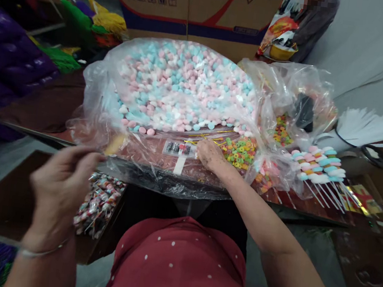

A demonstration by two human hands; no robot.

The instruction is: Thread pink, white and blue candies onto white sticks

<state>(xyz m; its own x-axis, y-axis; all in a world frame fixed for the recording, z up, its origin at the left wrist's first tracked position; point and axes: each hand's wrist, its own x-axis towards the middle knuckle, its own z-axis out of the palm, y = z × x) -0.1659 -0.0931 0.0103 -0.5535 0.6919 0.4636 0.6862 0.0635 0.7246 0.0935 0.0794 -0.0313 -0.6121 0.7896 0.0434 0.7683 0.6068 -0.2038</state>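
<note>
Clear container (172, 148), lengthwise left-to-right, right fingers (203, 151) beside

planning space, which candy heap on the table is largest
The pink, blue and white round candies, spread far wider than the green, orange and yellow ring candies.

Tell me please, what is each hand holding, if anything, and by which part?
It cannot be told: the left hand is blurred, showing no clear object; the right hand hides any grip beside the small flat piece.
</note>
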